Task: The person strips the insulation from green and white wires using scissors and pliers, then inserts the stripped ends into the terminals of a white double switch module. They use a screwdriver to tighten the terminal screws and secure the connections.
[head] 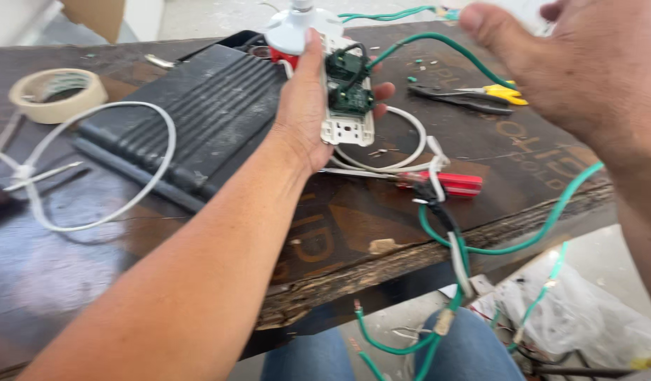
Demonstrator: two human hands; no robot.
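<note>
The left hand clasps a white switch plate by its rigid edges, likely light but fragile at the exposed green modules, while beyond it the right hand pinches a springy green wire above the table.

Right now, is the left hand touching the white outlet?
Touching. The head view shows the left hand wrapped around the white outlet, thumb along its left edge and fingertips showing past its right side.
</note>
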